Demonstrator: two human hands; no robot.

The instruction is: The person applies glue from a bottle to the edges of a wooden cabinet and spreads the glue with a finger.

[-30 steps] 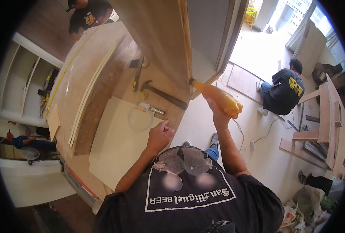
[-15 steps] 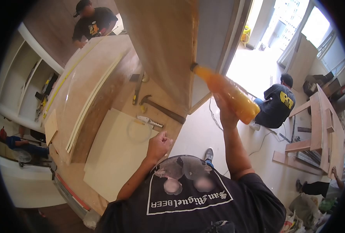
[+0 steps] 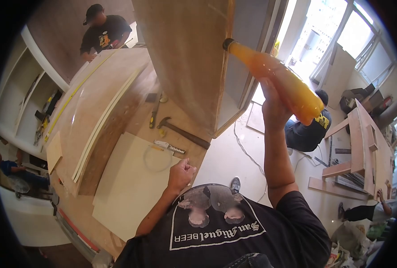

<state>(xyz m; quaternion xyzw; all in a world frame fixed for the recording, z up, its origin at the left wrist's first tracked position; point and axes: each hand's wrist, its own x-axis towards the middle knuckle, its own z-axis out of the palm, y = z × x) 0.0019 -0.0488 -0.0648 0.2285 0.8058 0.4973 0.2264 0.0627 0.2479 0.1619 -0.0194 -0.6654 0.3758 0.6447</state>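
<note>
My right hand (image 3: 273, 105) grips an orange squeeze bottle (image 3: 279, 82), held high with its dark nozzle pressed against the edge of an upright wooden panel (image 3: 185, 58). My left hand (image 3: 180, 174) is curled into a loose fist. It rests at the near edge of the workbench (image 3: 131, 111), beside a pale cream sheet (image 3: 131, 183) lying flat there.
A hammer (image 3: 183, 131), a utility knife (image 3: 167, 146) and a chisel (image 3: 154, 114) lie on the bench. One person stands at its far end (image 3: 102, 31); another crouches on the floor (image 3: 308, 131) to the right. Wooden frames (image 3: 363, 147) lean at right. White shelving (image 3: 24, 102) stands left.
My right hand has raised the orange bottle upward along the panel's edge. My left hand has stayed at the bench edge.
</note>
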